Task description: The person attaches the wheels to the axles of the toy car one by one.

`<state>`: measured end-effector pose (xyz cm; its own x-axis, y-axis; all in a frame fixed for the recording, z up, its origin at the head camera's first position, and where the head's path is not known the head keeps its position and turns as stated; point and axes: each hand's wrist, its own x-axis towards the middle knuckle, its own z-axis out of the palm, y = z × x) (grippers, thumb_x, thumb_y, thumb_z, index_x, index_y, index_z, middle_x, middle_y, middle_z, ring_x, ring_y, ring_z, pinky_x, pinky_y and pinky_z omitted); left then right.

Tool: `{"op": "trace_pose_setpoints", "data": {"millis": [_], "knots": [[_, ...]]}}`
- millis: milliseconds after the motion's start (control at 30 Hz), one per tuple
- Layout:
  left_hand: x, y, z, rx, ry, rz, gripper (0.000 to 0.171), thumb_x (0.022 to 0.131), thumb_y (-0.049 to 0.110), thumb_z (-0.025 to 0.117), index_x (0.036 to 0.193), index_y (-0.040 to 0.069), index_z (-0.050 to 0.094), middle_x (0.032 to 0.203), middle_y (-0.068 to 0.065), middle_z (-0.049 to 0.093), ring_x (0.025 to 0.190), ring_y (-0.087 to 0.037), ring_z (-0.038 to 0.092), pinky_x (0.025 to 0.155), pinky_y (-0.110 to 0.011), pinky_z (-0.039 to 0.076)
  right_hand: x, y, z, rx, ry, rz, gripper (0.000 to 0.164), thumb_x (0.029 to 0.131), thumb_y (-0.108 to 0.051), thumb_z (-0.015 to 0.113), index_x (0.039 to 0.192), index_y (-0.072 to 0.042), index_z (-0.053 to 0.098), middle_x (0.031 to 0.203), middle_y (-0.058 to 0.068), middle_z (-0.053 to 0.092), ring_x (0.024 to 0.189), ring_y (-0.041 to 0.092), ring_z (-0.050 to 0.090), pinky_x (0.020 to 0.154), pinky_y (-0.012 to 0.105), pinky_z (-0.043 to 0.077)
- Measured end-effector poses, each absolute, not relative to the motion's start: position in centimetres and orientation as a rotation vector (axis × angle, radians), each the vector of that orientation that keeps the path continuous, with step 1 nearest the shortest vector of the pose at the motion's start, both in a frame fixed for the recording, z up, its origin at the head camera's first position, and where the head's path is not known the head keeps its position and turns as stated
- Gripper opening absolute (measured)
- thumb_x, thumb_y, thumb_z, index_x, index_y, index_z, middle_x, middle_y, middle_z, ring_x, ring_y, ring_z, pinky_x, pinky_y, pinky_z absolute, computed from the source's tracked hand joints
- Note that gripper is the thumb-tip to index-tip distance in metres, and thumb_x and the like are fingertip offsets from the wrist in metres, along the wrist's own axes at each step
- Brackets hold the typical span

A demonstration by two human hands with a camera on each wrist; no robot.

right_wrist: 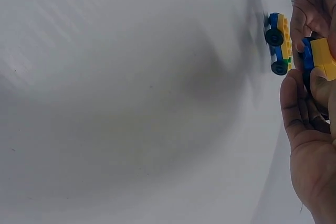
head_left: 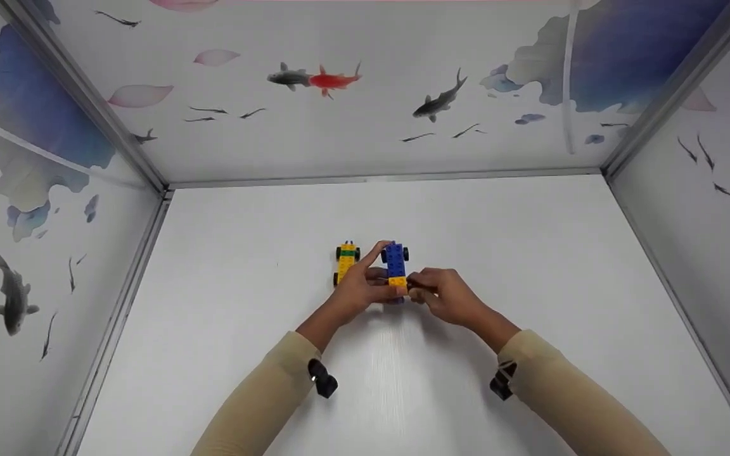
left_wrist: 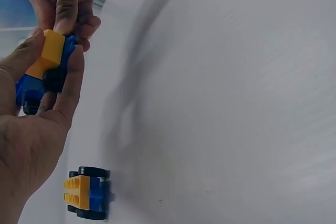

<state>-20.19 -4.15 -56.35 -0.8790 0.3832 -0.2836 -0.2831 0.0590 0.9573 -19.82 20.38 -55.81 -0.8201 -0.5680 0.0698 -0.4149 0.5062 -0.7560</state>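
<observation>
My left hand [head_left: 358, 288] grips a building-block toy car [head_left: 395, 259] with a blue studded top and a yellow block at its near end. Two black wheels show at its far end. From the right, my right hand [head_left: 446, 294] pinches a black wheel at the car's near end; the fingers partly hide that wheel. In the left wrist view, the yellow block [left_wrist: 52, 49] lies between the two hands, over a blue base. A second block car [head_left: 346, 261], yellow with a green strip and black wheels, stands on the table just left of the held one.
The white tabletop [head_left: 244, 304] has a metal-framed edge along the back and sides. White panels printed with fish and petals rise at the back [head_left: 365, 139], left and right. A black wrist camera [head_left: 322, 378] sits at the left sleeve and another [head_left: 502, 381] at the right.
</observation>
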Motion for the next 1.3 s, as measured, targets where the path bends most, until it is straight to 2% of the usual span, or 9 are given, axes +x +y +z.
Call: {"op": "trace_pose_setpoints", "data": {"millis": [333,533,767,900,1000,1200,1300], "knots": [[-21.4,-3.2,-56.6,0.144,2.065,1.660,0.103,0.091,0.029,0.093,0.171,0.052,0.033,0.144,-0.016,0.068,0.125,-0.028,0.075,0.098,-0.039,0.068,-20.3,20.9,-56.4,-0.796,2.611,-1.091,0.024,0.107,-0.007,0.071,0.130,-0.004,0.078,0.102,0.008,0.078,0.087,0.013,0.065,0.078,0.029,0.059],[-21.7,-2.7,-56.7,0.171,2.191,1.518,0.102,0.092,0.037,0.093,0.172,0.049,0.032,0.148,-0.013,0.065,0.123,-0.026,0.075,0.097,-0.038,0.068,-20.5,21.2,-56.7,-0.851,2.646,-1.018,0.017,0.106,-0.005,0.071,0.122,-0.004,0.079,0.103,0.011,0.078,0.093,0.018,0.070,0.083,0.038,0.066],[-22.1,-2.0,-56.9,0.217,2.336,1.360,0.101,0.093,0.039,0.092,0.175,0.038,0.033,0.150,-0.016,0.056,0.103,-0.021,0.073,0.074,-0.033,0.068,-20.5,21.4,-56.9,-0.892,2.709,-0.919,0.017,0.105,-0.004,0.072,0.121,-0.002,0.079,0.106,0.015,0.076,0.094,0.022,0.069,0.082,0.042,0.063],[-22.3,-1.7,-56.8,0.238,2.400,1.281,0.100,0.093,0.045,0.091,0.175,0.036,0.033,0.150,-0.017,0.052,0.093,-0.019,0.069,0.069,-0.029,0.064,-20.5,21.5,-57.1,-0.910,2.754,-0.853,0.018,0.105,-0.007,0.074,0.121,-0.003,0.080,0.111,0.015,0.074,0.098,0.024,0.068,0.086,0.045,0.063],[-22.5,-1.7,-56.8,0.258,2.446,1.226,0.101,0.093,0.046,0.091,0.175,0.032,0.033,0.148,-0.017,0.052,0.096,-0.022,0.063,0.078,-0.031,0.061,-20.4,21.6,-57.3,-0.907,2.768,-0.823,0.021,0.105,-0.007,0.074,0.124,-0.003,0.081,0.116,0.015,0.071,0.105,0.028,0.067,0.092,0.048,0.063],[-22.7,-1.6,-56.9,0.296,2.503,1.146,0.104,0.092,0.051,0.089,0.176,0.025,0.033,0.145,-0.019,0.051,0.121,-0.028,0.057,0.111,-0.045,0.055,-20.2,21.5,-57.5,-0.841,2.787,-0.796,0.028,0.106,-0.012,0.075,0.133,-0.004,0.079,0.130,0.016,0.066,0.117,0.033,0.059,0.101,0.052,0.060],[-22.8,-1.6,-57.0,0.289,2.502,1.138,0.103,0.092,0.051,0.090,0.175,0.025,0.035,0.145,-0.018,0.050,0.126,-0.030,0.056,0.117,-0.048,0.054,-20.2,21.3,-57.3,-0.811,2.800,-0.783,0.034,0.107,-0.015,0.074,0.138,-0.003,0.075,0.140,0.019,0.063,0.127,0.037,0.057,0.107,0.055,0.059]]}}
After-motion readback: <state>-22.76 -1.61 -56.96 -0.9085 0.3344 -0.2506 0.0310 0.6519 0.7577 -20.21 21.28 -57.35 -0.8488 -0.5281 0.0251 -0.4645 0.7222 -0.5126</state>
